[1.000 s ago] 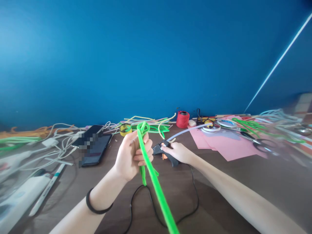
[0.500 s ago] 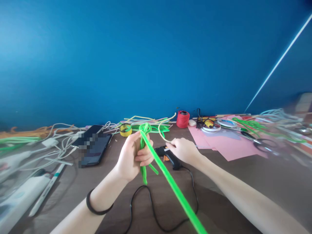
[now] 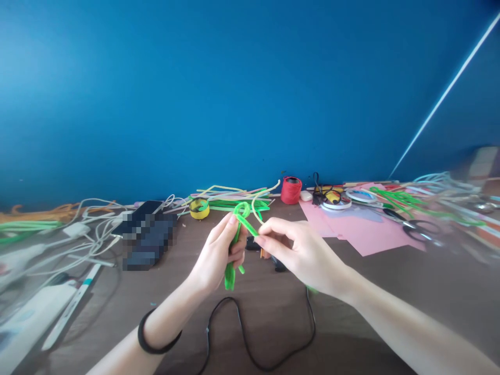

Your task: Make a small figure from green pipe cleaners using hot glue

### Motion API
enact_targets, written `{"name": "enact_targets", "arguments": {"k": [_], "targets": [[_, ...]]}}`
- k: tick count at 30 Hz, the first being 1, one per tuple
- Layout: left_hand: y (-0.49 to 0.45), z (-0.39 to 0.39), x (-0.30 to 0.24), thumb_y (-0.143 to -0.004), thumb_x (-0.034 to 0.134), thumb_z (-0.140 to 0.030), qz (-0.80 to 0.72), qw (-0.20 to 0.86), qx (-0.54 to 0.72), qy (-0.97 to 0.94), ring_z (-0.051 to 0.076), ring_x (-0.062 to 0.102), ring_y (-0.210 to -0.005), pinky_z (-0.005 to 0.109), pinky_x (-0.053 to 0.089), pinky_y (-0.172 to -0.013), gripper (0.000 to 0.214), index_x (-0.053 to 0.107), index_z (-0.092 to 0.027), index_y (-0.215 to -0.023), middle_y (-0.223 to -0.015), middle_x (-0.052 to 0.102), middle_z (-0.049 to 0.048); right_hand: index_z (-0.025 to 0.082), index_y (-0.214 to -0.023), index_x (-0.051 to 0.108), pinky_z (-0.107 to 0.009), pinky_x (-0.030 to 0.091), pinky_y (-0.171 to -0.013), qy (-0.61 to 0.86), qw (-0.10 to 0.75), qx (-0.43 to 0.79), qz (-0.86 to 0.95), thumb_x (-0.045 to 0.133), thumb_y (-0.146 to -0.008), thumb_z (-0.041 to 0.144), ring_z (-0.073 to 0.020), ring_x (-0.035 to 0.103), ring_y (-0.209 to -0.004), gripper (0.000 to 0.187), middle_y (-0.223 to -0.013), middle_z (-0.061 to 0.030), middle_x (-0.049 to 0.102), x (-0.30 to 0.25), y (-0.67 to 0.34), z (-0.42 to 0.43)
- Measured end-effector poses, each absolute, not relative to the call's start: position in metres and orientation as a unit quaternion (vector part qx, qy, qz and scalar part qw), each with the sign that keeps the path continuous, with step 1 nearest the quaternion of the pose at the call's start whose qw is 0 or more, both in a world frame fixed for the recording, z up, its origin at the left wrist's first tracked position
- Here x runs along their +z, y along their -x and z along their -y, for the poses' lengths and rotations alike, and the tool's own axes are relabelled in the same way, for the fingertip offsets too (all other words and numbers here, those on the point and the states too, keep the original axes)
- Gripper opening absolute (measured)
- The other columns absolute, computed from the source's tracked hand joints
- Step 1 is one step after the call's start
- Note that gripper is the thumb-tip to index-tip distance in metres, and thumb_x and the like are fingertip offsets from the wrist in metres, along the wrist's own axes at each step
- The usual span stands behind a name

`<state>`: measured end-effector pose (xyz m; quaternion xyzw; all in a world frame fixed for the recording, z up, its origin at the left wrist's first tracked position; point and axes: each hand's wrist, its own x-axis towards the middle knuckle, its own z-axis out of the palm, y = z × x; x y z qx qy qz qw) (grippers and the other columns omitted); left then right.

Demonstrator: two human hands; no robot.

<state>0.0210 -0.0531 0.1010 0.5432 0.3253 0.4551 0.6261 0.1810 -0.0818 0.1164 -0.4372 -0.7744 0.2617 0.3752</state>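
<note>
A looped green pipe cleaner (image 3: 242, 210) is pinched at its coil by my left hand (image 3: 219, 250), which is closed around the stems hanging below its fingers. My right hand (image 3: 297, 250) is closed on a strand of the same green pipe cleaner just right of the coil, pulled slanting down from it. Beneath and behind my right hand lies a black glue gun (image 3: 278, 264), mostly hidden, with its black cord (image 3: 244, 333) curving across the table toward me.
Phones (image 3: 150, 239), white cables and a power strip (image 3: 35, 317) lie left. More pipe cleaners (image 3: 222, 200), yellow tape (image 3: 199, 208) and a red spool (image 3: 291, 190) line the wall. Pink paper (image 3: 363, 234) and scissors (image 3: 420, 232) lie right.
My right hand has moved in toward my left hand and taken hold of the green strand that earlier stretched loose toward the camera. My left hand keeps its grip on the coil.
</note>
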Motion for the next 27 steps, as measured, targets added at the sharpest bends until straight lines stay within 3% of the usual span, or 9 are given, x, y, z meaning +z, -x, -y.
{"name": "enact_targets", "arguments": {"k": [8, 16, 27], "targets": [[-0.021, 0.056, 0.102, -0.086, 0.044, -0.038, -0.302, 0.678, 0.458, -0.490, 0.002, 0.018, -0.036, 0.013, 0.025, -0.034, 0.027, 0.047, -0.017, -0.070, -0.048, 0.031, -0.0087, 0.019, -0.079, 0.059, -0.022, 0.034, -0.052, 0.426, 0.412, 0.230, 0.772, 0.045, -0.088, 0.033, -0.0098, 0.044, -0.053, 0.022, -0.060, 0.0021, 0.054, 0.111, -0.185, 0.072], [-0.022, 0.061, 0.106, -0.090, 0.036, -0.032, -0.241, 0.730, 0.435, -0.469, 0.003, 0.014, -0.035, 0.012, 0.023, -0.033, 0.028, 0.046, -0.017, -0.069, -0.046, 0.027, -0.0092, 0.019, -0.080, 0.061, -0.024, 0.043, -0.064, 0.417, 0.427, 0.291, 0.747, 0.047, -0.087, 0.031, -0.0163, 0.058, -0.078, 0.020, -0.074, -0.0012, 0.062, 0.108, -0.187, 0.065], [-0.022, 0.064, 0.113, -0.092, 0.028, -0.032, -0.192, 0.814, 0.373, -0.401, 0.003, 0.008, -0.034, 0.011, 0.019, -0.030, 0.037, 0.047, -0.016, -0.064, -0.045, 0.018, -0.0093, 0.019, -0.080, 0.061, -0.024, 0.045, -0.058, 0.432, 0.441, 0.291, 0.731, 0.049, -0.085, 0.034, -0.0152, 0.059, -0.071, 0.020, -0.075, -0.0017, 0.062, 0.106, -0.188, 0.062]]}}
